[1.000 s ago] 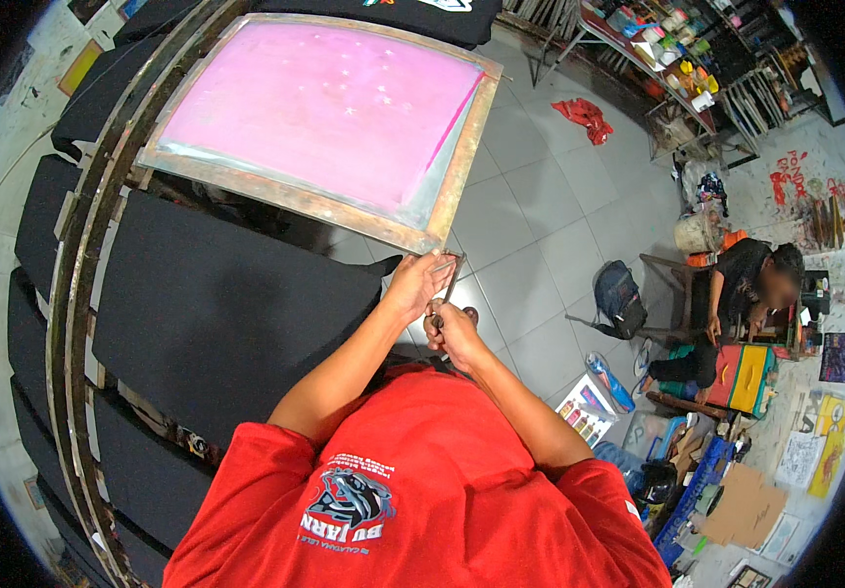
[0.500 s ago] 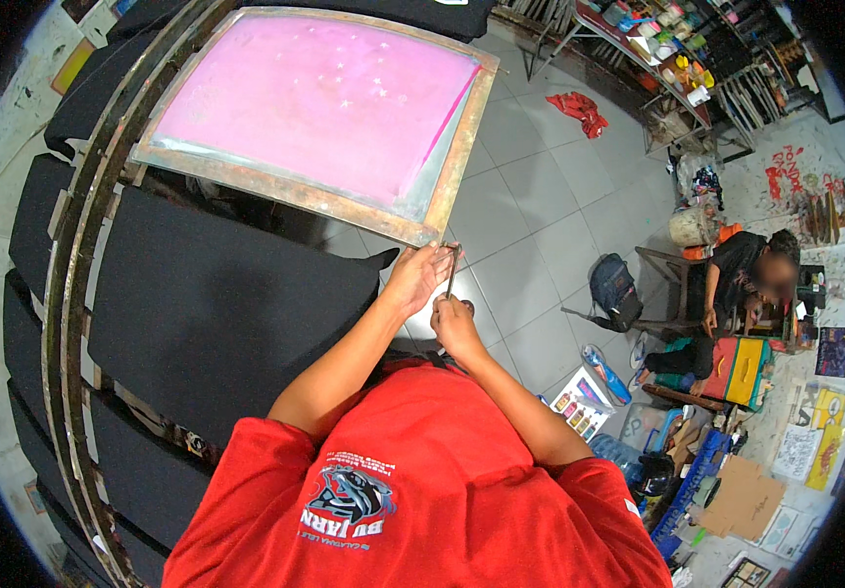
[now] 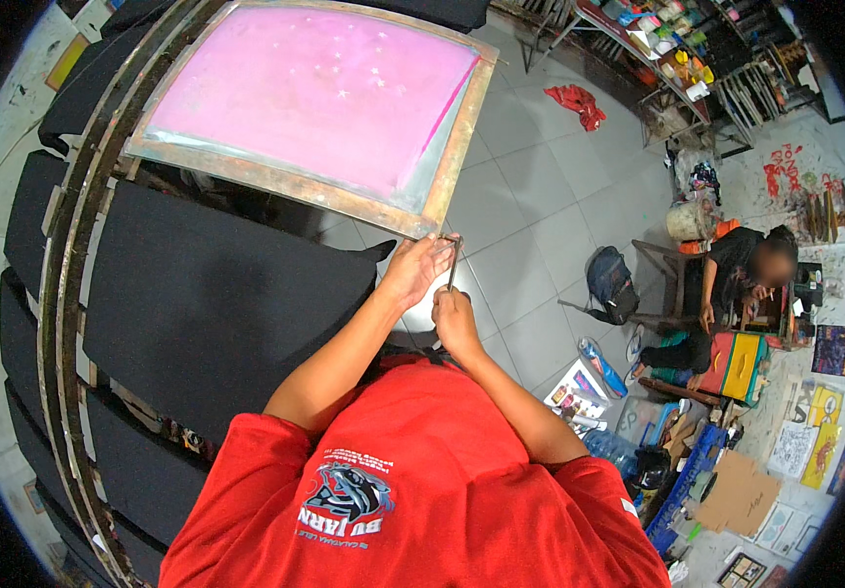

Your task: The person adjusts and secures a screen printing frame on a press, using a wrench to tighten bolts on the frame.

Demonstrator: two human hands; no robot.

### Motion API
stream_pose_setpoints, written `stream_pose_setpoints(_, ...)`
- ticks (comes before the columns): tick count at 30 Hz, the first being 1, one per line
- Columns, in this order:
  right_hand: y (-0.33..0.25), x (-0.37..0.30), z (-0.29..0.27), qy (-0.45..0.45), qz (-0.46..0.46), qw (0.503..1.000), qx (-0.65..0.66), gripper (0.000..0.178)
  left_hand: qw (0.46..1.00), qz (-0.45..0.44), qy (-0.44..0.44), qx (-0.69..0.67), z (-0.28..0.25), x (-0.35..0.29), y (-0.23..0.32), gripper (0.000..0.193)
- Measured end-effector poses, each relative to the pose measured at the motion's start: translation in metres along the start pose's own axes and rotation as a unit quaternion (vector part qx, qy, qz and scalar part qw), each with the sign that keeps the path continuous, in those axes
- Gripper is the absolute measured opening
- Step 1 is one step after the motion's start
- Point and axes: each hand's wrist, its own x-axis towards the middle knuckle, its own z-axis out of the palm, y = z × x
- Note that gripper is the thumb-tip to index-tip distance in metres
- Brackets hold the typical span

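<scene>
Grey floor tiles (image 3: 550, 206) cover the workshop; a red cloth (image 3: 576, 101) lies on them near cluttered shelves (image 3: 672, 54) at the far side; on the person's left, a curved row of black pallets (image 3: 217, 294) on a metal rail takes most of the space. Above the pallets sits a screen frame (image 3: 319, 108) with a pink mesh and a worn wooden border; its near right corner comes down just above the hands.

Both forearms rise from the red shirt (image 3: 412, 490) at the lower edge. The left hand (image 3: 414, 269) is just under the corner of the frame; its fingers are curled and closed on the upper end of a thin metal tool (image 3: 453, 263), which stands almost upright between the two hands. The right hand (image 3: 456, 318) is just below and beside the left one; it is closed into a loose fist at the lower end of the tool, but I cannot tell exactly how its fingers hold it, since they are turned away. The tool's top is touching or almost touching the frame's corner; which one, I cannot tell.

At the right side another person (image 3: 736, 284) sits low among a blue backpack (image 3: 610, 284), a colourful box (image 3: 736, 365), cardboard and prints on the floor, well apart from the hands.
</scene>
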Motion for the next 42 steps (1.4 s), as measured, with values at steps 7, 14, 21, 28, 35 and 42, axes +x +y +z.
stream_pose_setpoints(7,0.0,0.002,-0.008,-0.028,0.011,1.0,-0.004,0.035,0.999,0.021,0.016,0.022,0.001,-0.002,-0.001,0.02)
stream_pose_setpoints(14,-0.052,0.007,-0.052,-0.218,0.221,0.922,0.233,0.023,0.997,0.054,0.036,0.046,0.003,-0.003,-0.004,0.017)
stream_pose_setpoints(21,-0.12,0.031,-0.088,-0.224,0.245,0.928,0.167,0.014,0.994,0.044,0.067,0.07,-0.009,0.007,-0.011,0.016)
stream_pose_setpoints(28,-0.157,0.039,-0.1,-0.265,0.134,0.951,-0.086,0.025,0.994,0.053,0.071,0.057,-0.001,0.003,-0.01,0.015)
stream_pose_setpoints(35,-0.144,0.049,-0.097,-0.223,0.022,0.95,-0.216,0.018,0.997,0.044,0.063,0.034,0.004,-0.003,-0.005,0.015)
stream_pose_setpoints(42,-0.153,0.033,-0.093,-0.151,-0.19,0.935,-0.26,0.025,0.995,0.038,0.085,0.021,0.004,-0.002,-0.005,0.016)
